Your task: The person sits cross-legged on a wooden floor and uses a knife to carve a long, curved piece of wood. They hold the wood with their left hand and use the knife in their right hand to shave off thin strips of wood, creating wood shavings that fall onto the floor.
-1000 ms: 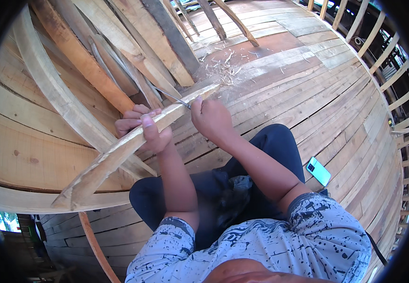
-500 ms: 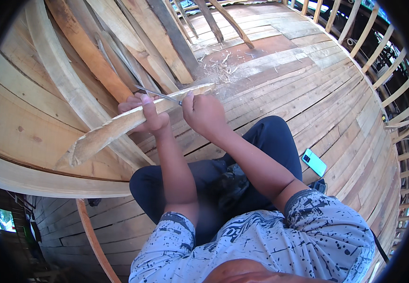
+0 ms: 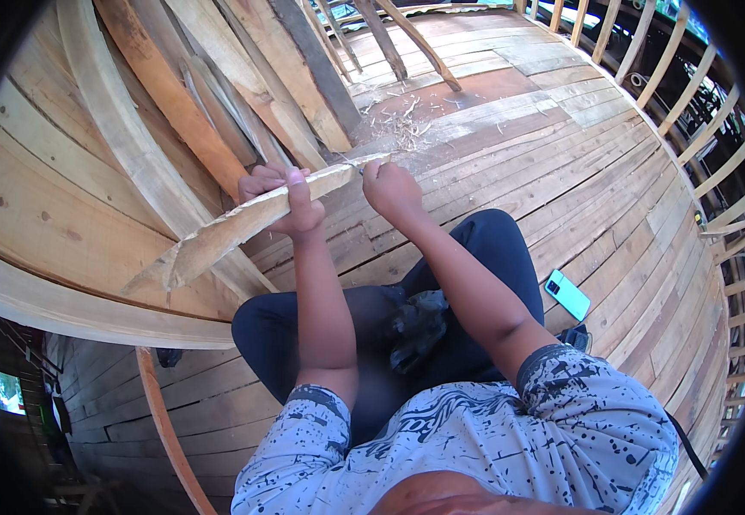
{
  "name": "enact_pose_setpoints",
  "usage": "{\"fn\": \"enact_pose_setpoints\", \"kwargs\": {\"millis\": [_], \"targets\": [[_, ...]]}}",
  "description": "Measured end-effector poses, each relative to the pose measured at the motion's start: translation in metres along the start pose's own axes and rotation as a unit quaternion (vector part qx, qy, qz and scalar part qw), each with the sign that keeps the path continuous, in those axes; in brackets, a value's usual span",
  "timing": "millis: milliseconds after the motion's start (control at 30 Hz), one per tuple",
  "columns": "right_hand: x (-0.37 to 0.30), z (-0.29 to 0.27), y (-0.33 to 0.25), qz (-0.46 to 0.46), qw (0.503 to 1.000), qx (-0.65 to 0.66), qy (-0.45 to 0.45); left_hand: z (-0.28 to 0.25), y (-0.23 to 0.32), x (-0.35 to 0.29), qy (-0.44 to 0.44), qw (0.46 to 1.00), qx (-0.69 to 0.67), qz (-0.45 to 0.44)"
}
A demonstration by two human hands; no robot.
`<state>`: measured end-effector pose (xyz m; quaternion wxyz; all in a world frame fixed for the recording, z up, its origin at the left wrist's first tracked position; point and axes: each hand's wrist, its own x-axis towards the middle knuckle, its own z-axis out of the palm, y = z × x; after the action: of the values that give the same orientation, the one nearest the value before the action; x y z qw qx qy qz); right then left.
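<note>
My left hand (image 3: 291, 197) is wrapped round a long, pale piece of wood (image 3: 218, 240), its thumb over the near face. The piece slants from lower left to upper right, and its upper edge looks rough and notched. Close to its far right end, my right hand (image 3: 394, 190) is closed on a thin metal tool (image 3: 354, 163). Only a short, narrow length of that tool shows beyond the fingers; whether it is a knife or a file I cannot tell.
Curved timbers (image 3: 123, 137) and upright planks (image 3: 295, 77) rise at the left. Wood shavings (image 3: 407, 124) lie on the plank floor (image 3: 596, 172) ahead. A light blue phone (image 3: 567, 294) rests right of my knee. Slatted railing (image 3: 681, 77) curves along the far right.
My right hand has moved right and slightly up with the tool, so less of its blade crosses the wood. My left hand and the wood have shifted a little to the right.
</note>
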<state>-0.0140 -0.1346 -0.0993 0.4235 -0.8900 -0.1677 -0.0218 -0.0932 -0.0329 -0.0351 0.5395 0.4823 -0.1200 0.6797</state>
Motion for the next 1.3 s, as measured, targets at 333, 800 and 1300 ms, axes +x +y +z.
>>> {"fn": "enact_pose_setpoints", "kwargs": {"millis": [333, 800, 1300], "targets": [[-0.003, -0.003, -0.019, -0.034, 0.999, 0.008, -0.005, -0.002, 0.009, 0.005, 0.044, 0.998, 0.031, -0.011], [0.046, 0.01, 0.082, -0.031, 0.987, -0.152, -0.043, -0.001, 0.022, 0.005, -0.003, 1.0, 0.003, -0.027], [0.026, 0.022, 0.051, 0.217, 0.938, 0.152, -0.222, -0.015, 0.019, 0.017, -0.004, 0.999, -0.026, -0.025]]}}
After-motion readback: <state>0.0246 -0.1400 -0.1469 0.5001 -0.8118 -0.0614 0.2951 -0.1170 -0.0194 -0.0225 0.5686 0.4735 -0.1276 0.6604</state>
